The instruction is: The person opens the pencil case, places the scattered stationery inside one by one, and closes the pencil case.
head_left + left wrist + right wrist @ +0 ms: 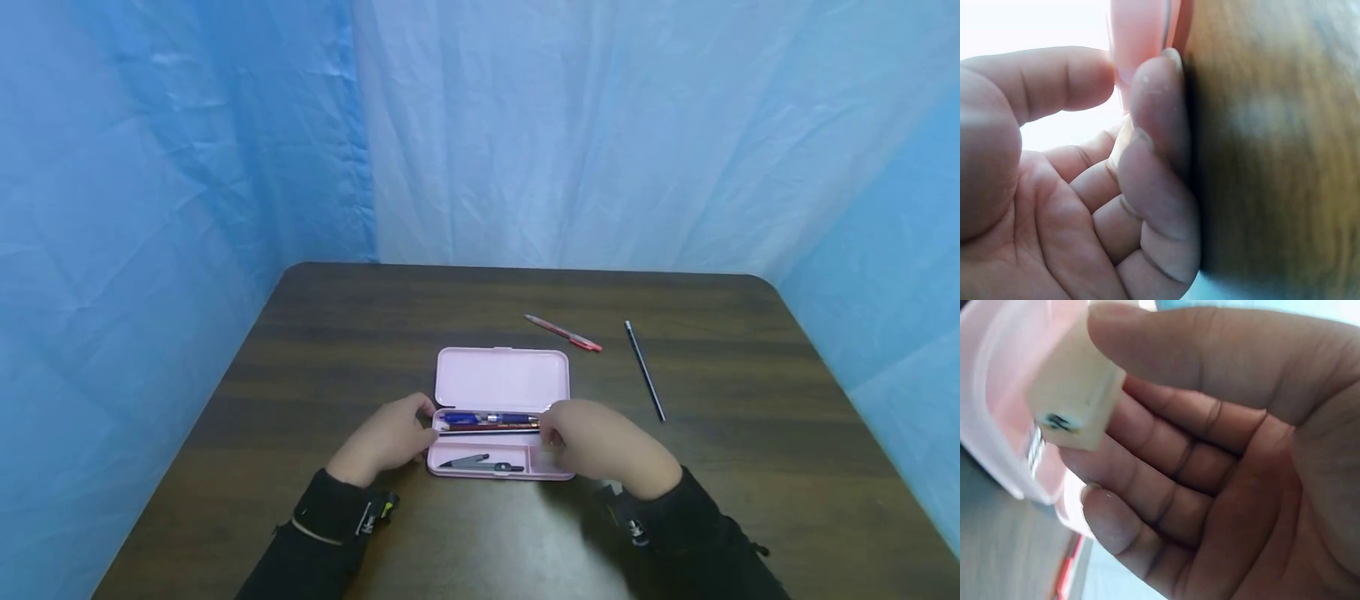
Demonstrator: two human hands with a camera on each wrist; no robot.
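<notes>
1. While the open pink pencil case [501, 379] is lying near the middle of the dark wooden table [345, 333], the left hand [390, 437] is pinching its left end between thumb and fingers [1157, 106].
2. At the case's right end, the right hand [600, 442] is pinching a small cream eraser [1075, 394] between thumb and fingertips, just over the tray.
3. Inside the tray, a blue pen [487, 417] and a red pencil [491, 427] are lying side by side, with a grey compass [480, 463] in the front compartment.
4. Beyond the case, a red pen [564, 332] and a black pencil [645, 370] are lying on the table, apart from each other.
</notes>
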